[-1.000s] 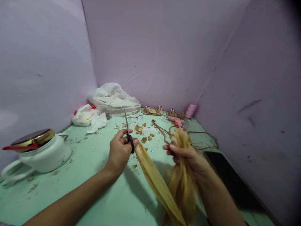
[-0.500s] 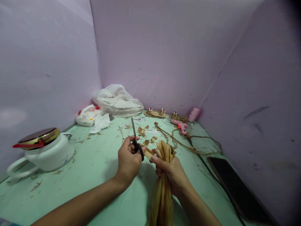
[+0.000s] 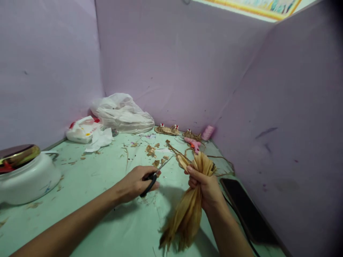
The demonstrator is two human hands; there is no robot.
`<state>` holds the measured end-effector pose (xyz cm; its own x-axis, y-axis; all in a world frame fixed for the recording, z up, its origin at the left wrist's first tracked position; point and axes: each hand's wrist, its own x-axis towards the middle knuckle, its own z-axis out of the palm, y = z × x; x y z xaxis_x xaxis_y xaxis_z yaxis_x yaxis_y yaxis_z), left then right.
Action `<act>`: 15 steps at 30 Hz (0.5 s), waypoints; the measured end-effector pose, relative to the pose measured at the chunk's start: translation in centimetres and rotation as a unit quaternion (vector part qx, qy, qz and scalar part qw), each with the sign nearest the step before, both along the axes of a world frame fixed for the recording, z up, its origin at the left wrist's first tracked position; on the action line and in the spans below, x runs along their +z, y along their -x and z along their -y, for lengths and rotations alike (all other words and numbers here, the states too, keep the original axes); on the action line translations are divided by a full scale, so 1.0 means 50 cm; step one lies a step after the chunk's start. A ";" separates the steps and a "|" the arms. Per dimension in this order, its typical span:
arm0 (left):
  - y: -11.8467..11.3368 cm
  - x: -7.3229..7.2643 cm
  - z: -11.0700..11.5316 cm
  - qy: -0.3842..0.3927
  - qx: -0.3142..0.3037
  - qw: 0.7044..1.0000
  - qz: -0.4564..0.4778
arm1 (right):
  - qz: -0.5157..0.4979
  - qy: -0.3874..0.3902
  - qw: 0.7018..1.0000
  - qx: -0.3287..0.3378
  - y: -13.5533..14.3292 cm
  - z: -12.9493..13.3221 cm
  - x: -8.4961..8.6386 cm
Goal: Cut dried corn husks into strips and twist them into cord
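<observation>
My left hand (image 3: 143,182) is closed around black-handled scissors (image 3: 151,184), their blades pointing away and to the right, toward the bundle but apart from it. In my right hand (image 3: 205,185) is a bundle of dried corn husks (image 3: 187,214), gripped near its upper end. The cut-looking tops fan out above my fingers, and the long, darker-tipped ends hang down toward me. One pale husk strip sticks out to the left by my right thumb. My right fingers partly hide the middle of the bundle.
Husk scraps (image 3: 150,150) litter the green table. At the back lie a white plastic bag (image 3: 122,114), tissues (image 3: 99,138), woven pieces (image 3: 167,130), a pink glue gun (image 3: 193,143) and a thread spool (image 3: 207,132). A white pot (image 3: 29,178) stands left; a phone (image 3: 246,208) lies right.
My left hand has drawn back from the husk strip, and the scissors have swung from pointing upward to pointing right. The bundle has tilted, its lower ends swinging left. The view has shifted right.
</observation>
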<state>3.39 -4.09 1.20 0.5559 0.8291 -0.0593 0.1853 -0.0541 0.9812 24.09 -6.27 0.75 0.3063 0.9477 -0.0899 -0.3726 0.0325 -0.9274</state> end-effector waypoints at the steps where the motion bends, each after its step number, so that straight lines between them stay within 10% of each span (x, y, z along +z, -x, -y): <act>1: -0.002 0.001 0.004 -0.003 -0.009 1.000 -0.012 | 0.017 -0.005 1.000 0.000 0.005 0.002 -0.001; 15: -0.010 0.000 0.013 -0.007 0.004 1.000 -0.011 | 0.145 -0.012 0.989 0.002 0.031 0.016 -0.026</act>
<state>3.88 -4.76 1.20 0.5479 0.8344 -0.0601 0.2074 -0.0658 0.9760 22.54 -7.07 -0.56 0.3114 0.9500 0.0235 -0.0910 0.0544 -0.9944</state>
